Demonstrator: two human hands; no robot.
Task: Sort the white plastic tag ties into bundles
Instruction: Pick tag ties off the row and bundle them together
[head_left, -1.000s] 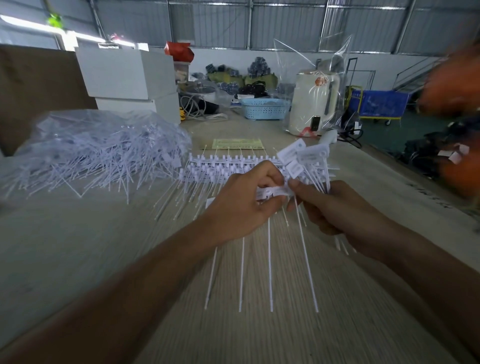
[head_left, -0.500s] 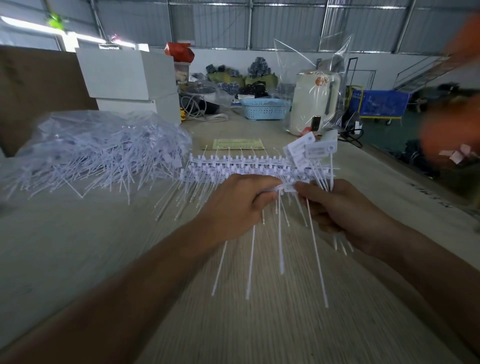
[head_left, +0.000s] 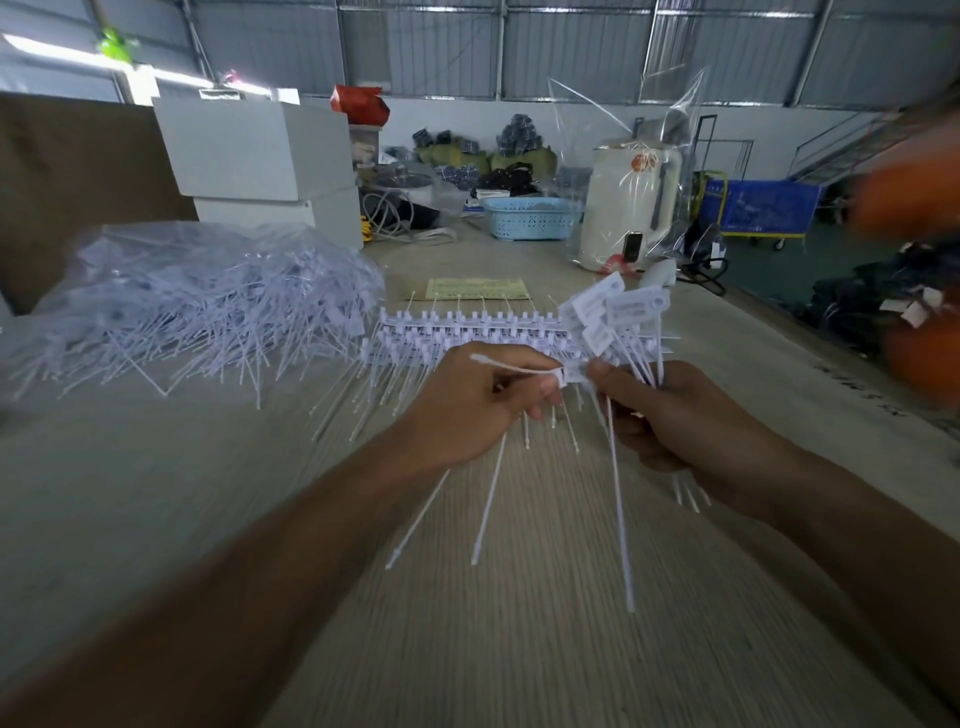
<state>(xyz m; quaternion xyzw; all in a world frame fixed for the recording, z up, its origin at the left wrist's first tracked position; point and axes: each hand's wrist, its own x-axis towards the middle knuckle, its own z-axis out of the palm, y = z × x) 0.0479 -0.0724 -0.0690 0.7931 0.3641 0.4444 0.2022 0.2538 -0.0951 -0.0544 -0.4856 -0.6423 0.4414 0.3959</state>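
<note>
Since the earlier frame, one tie (head_left: 514, 368) had bent sideways across the left hand (head_left: 467, 410), pinched between both hands at frame centre. Right hand (head_left: 670, 415) clutched a bundle (head_left: 615, 317), its lower stems partly hidden. Blurred orange shapes (head_left: 909, 197) at right edge stayed unreadable above the worktop (head_left: 156, 493).

Nothing is reading clearly: print on the white tag heads (head_left: 618, 306) and the yellow-green paper slip (head_left: 475, 289) is showing only as blur.
</note>
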